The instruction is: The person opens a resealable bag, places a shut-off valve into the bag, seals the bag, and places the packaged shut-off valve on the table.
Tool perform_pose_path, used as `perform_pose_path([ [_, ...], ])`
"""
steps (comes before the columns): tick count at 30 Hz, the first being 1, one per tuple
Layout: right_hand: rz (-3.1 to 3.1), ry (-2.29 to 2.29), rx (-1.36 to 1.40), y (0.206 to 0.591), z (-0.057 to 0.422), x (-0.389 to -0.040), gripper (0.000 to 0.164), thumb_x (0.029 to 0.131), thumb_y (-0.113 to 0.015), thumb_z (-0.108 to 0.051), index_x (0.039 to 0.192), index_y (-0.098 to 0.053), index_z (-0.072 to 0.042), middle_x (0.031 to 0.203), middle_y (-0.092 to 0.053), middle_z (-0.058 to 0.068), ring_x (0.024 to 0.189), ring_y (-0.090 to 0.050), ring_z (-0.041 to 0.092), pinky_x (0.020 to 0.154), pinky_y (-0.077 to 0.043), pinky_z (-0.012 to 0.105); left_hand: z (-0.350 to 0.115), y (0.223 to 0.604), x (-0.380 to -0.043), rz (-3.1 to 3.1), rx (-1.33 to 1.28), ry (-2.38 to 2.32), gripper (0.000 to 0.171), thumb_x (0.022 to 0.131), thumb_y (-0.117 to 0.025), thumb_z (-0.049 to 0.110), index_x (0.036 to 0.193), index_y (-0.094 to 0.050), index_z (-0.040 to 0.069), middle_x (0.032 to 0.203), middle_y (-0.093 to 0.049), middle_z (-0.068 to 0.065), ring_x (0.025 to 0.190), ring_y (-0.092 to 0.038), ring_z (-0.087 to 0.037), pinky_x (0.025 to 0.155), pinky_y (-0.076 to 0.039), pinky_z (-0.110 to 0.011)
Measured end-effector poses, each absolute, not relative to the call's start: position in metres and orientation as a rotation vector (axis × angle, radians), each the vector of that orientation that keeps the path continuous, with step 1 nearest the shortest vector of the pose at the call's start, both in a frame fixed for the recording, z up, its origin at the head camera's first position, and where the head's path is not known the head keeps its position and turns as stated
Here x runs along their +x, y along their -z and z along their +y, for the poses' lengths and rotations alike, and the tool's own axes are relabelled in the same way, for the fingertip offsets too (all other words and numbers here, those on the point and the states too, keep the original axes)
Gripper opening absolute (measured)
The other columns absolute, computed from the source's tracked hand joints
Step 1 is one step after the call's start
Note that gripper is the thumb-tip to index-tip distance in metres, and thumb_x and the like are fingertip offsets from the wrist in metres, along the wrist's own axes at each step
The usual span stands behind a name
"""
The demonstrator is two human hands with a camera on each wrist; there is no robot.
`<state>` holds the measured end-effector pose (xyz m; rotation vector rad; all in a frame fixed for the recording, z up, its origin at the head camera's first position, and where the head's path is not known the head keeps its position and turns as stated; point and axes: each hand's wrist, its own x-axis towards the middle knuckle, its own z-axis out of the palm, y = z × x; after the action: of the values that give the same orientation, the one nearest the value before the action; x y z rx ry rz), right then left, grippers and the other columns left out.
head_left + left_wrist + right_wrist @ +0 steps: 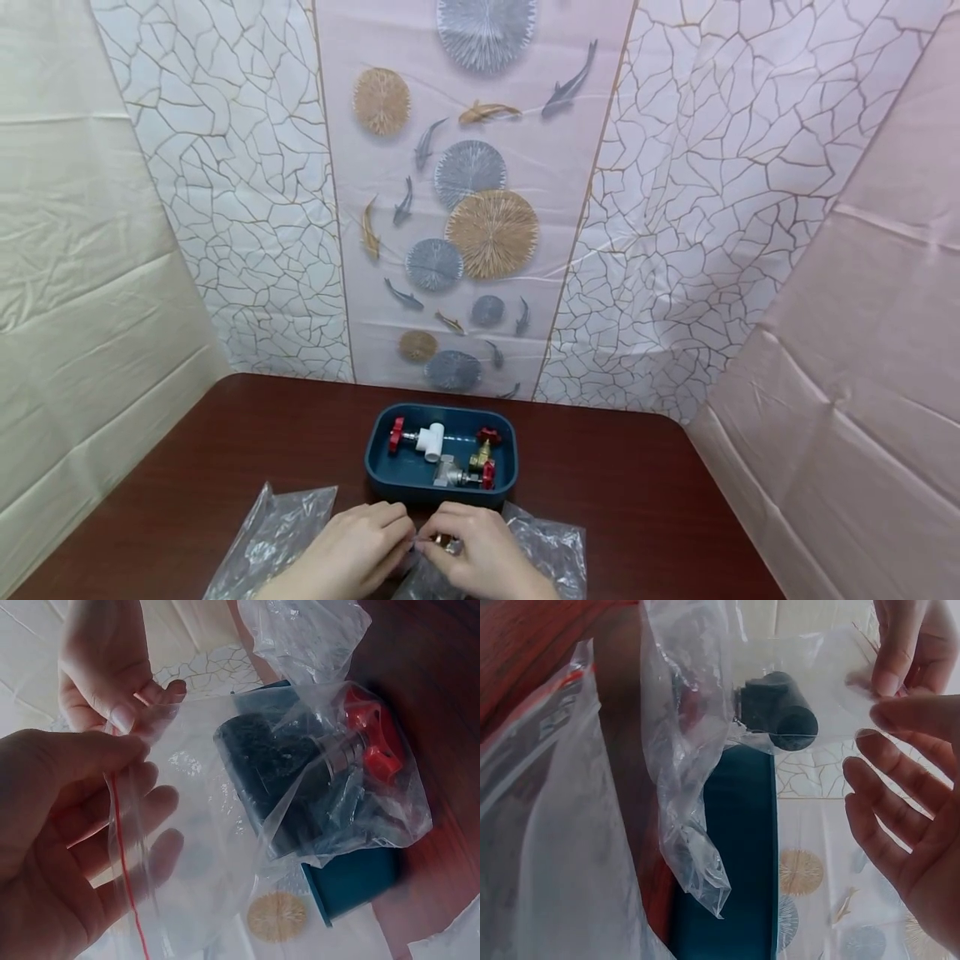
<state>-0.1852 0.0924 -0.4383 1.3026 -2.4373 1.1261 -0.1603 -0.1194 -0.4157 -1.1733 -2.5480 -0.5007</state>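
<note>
Both hands pinch the red-edged opening of a clear zip bag [195, 780], close together just in front of the blue tray. Inside the bag lies a dark valve [274, 765] with a red handle [375, 742]. The left hand [360, 546] holds the zip edge between thumb and forefinger, its other fingers spread behind the plastic. Beside it, the right hand [476, 546] pinches the same edge with thumb and fingertips. A small gold-coloured thing [444, 542] shows at the right fingers in the head view; its kind is unclear.
The blue tray [397, 492] holds a white valve [431, 442], a brass valve [481, 456] and a silver valve [448, 472], all with red handles. Clear plastic bags lie on the left [288, 521] and right [558, 550] of the brown table [615, 483]. Patterned cloth hangs behind.
</note>
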Motion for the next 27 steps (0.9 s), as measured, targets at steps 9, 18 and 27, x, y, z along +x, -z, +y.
perform_pose_path([
  [9, -2.487, -1.210, 1.250, 0.4391, 0.0888, -0.1828, 0.010, 0.092, -0.057, -0.033, 0.094, -0.066, -0.028, 0.084, -0.057, -0.019, 0.071, -0.052, -0.007, 0.057, -0.045, 0.015, -0.1243, 0.4139, -0.1585, -2.515, -1.094, 0.423, 0.005, 0.086, -0.066, 0.017, 0.084, -0.067, 0.021, 0.075, -0.044, 0.018, 0.064, -0.040, 0.002, 0.055, -0.038, -0.017],
  [18, -2.444, -1.126, 1.272, 0.4399, 0.0882, -0.1842, 0.010, 0.092, -0.057, -0.032, 0.093, -0.066, -0.028, 0.084, -0.058, -0.018, 0.070, -0.052, -0.009, 0.056, -0.042, 0.011, -0.1270, 0.4169, -0.1584, -2.475, -1.136, 0.483, 0.006, 0.083, -0.068, 0.013, 0.085, -0.069, 0.019, 0.075, -0.049, 0.017, 0.066, -0.045, 0.003, 0.056, -0.040, -0.015],
  [27, -2.401, -1.111, 1.290, 0.4414, 0.0879, -0.1856, 0.007, 0.092, -0.058, -0.030, 0.093, -0.065, -0.029, 0.086, -0.057, -0.021, 0.074, -0.052, -0.012, 0.058, -0.045, 0.013, -0.1256, 0.4196, -0.1606, -2.444, -1.124, 0.435, 0.006, 0.085, -0.067, 0.015, 0.082, -0.066, 0.020, 0.075, -0.044, 0.017, 0.064, -0.041, 0.003, 0.055, -0.038, -0.015],
])
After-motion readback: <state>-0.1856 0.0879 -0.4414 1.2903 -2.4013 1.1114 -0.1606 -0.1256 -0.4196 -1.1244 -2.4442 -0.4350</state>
